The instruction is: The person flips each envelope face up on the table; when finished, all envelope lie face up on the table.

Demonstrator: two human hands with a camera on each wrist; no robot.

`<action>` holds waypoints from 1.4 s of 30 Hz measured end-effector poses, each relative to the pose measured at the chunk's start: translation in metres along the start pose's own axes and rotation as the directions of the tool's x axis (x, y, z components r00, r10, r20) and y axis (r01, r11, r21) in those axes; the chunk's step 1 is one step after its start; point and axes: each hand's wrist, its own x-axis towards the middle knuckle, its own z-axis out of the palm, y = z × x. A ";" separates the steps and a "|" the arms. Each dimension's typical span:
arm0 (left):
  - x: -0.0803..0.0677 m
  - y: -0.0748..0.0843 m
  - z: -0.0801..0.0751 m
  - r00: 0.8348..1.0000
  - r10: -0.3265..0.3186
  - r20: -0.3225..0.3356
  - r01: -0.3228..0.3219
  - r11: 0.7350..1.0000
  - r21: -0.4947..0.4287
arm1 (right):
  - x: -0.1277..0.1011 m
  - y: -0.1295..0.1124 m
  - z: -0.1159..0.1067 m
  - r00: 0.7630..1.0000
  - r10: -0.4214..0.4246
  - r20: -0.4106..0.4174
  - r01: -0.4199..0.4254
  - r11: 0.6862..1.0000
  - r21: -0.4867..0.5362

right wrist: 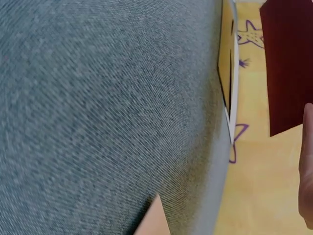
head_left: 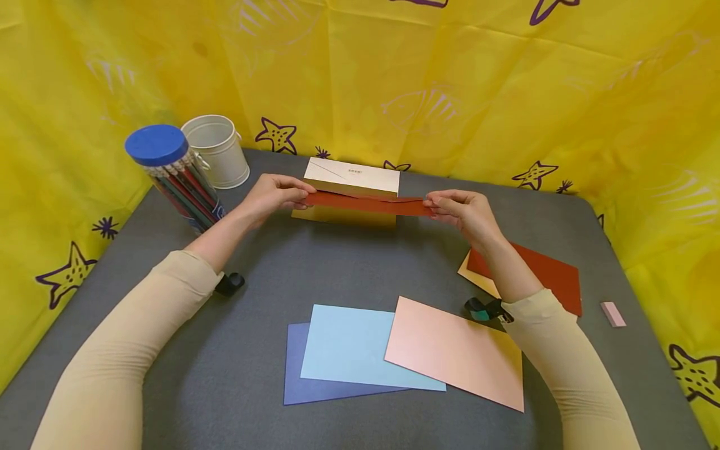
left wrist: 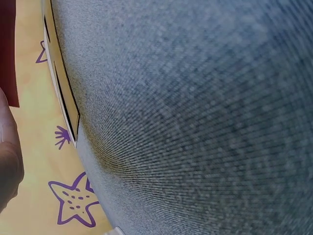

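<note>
Nearest to the front edge of the grey table (head_left: 270, 269) lie three sheets fanned over each other: a dark blue sheet (head_left: 298, 384) at the bottom, a light blue sheet (head_left: 349, 347) over it, and a pink sheet (head_left: 455, 353) covering the light blue one's right corner. Both forearms in cream sleeves reach over the table toward its far edge. The left hand (head_left: 272, 197) pinches the left end of a red-brown paper strip (head_left: 365, 203), and the right hand (head_left: 464, 212) pinches its right end, so the strip is held level in the air between them, above the table and just in front of a white and tan box (head_left: 351, 178) that stands near the far edge. At the far left corner a clear tube of pencils (head_left: 174, 178) with a blue lid leans, and a white metal cup (head_left: 216, 150) stands just behind it. Under the right forearm, toward the right edge, a red-brown sheet (head_left: 554, 275) lies on a tan sheet (head_left: 478, 278). A small pink eraser (head_left: 613, 314) lies near the right edge.
</note>
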 end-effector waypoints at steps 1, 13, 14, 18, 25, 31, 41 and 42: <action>0.000 0.000 0.000 1.000 -0.002 -0.002 0.002 1.000 -0.005 | 0.000 0.001 0.001 1.000 -0.001 -0.007 0.001 1.000 -0.016; 0.002 -0.006 0.001 0.998 -0.038 -0.048 0.041 0.997 0.059 | 0.004 0.009 0.015 0.992 0.032 -0.120 -0.067 0.951 -0.303; 0.003 -0.006 0.001 0.998 -0.050 -0.045 0.053 0.996 0.075 | 0.004 0.009 0.016 0.992 0.037 -0.125 -0.074 0.948 -0.310; 0.003 -0.006 0.000 0.996 -0.077 -0.038 0.080 0.990 0.112 | 0.007 0.015 0.021 0.991 0.043 -0.131 -0.083 0.943 -0.322; 0.001 -0.005 -0.002 0.992 -0.108 -0.058 0.118 0.973 0.197 | 0.010 0.022 0.032 0.994 0.068 -0.087 -0.097 0.911 -0.401; -0.002 -0.006 -0.003 0.985 -0.137 -0.104 0.165 0.925 0.342 | 0.011 0.024 0.041 0.988 0.154 -0.012 -0.143 0.884 -0.445; -0.002 -0.011 -0.007 0.981 -0.134 -0.140 0.189 0.823 0.536 | 0.011 0.030 0.050 0.964 0.251 0.093 -0.191 0.888 -0.418; -0.002 -0.012 -0.007 0.982 -0.127 -0.140 0.184 0.805 0.564 | 0.011 0.031 0.051 0.961 0.259 0.100 -0.195 0.886 -0.420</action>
